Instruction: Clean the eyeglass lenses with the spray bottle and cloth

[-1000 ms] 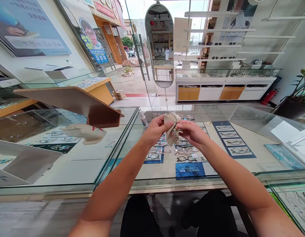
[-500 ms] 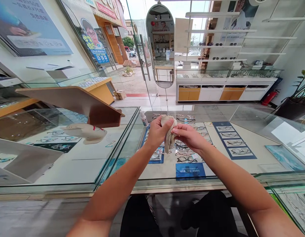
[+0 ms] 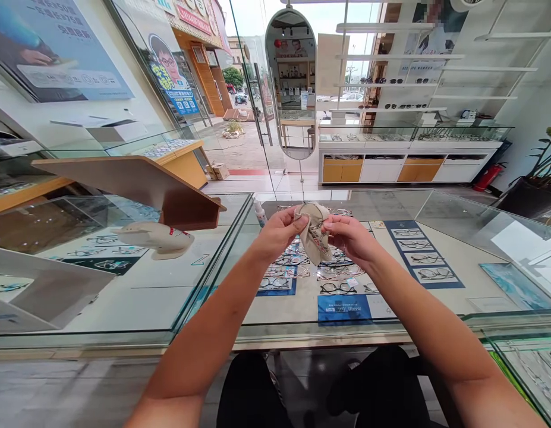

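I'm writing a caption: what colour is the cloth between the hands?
Beige, with some darker markings; the cloth shows best in the head view.

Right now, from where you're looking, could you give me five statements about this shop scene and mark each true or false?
1. The left hand and right hand both hold a beige patterned cloth. True.
2. A small white plastic bottle is near the left hand. True.
3. The right hand grips the bottle. False: it holds the cloth.
4. A tall oval mirror stands beyond the clear glass counter. True.
5. The cloth lies flat. False: it is bunched between the hands.
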`<state>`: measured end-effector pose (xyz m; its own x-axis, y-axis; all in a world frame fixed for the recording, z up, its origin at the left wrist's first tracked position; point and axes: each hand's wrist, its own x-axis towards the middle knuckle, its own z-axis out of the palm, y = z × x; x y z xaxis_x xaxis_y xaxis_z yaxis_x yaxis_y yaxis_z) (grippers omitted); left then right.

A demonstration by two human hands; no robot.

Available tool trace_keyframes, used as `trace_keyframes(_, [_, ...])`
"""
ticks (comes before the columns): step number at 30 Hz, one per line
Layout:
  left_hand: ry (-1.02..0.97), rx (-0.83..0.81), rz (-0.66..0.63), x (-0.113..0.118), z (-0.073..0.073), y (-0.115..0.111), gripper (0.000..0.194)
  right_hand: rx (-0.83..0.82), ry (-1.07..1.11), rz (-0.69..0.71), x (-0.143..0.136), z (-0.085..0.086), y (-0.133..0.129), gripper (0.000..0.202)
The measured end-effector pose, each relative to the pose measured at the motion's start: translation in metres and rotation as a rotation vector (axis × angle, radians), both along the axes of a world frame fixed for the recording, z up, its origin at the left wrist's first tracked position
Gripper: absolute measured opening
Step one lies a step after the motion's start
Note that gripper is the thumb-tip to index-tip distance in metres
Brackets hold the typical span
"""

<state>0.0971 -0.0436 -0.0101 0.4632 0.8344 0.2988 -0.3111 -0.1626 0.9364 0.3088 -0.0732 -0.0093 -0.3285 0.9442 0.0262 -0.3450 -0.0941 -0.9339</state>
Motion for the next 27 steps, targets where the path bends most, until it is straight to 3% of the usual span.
trace_keyframes(3, [0.034,0.011,0.062,0.002,-0.004,-0.001,0.050,-0.034,0.032,0.008,-0.004,-0.004,0.002,0.040])
trace_keyframes(8, [0.027,0.036,0.272,0.015,-0.005,-0.010,0.056,-0.023,0.038,0.042,-0.012,-0.010,-0.002,0.042])
trace_keyframes(15, [0.070,0.186,0.555,0.022,-0.007,-0.017,0.066,0.037,0.001,0.062,-0.025,-0.014,-0.011,0.044])
trace_keyframes(18, [0.042,0.136,0.461,0.017,-0.006,-0.012,0.067,0.038,-0.003,0.031,-0.022,-0.011,-0.009,0.042])
trace_keyframes(23, [0.023,0.038,0.077,0.002,0.000,0.001,0.059,0.033,-0.009,-0.012,-0.007,-0.001,-0.003,0.040])
trace_keyframes(27, [0.028,0.033,0.068,0.001,-0.001,0.000,0.055,0.027,0.005,0.019,-0.005,-0.001,-0.003,0.040])
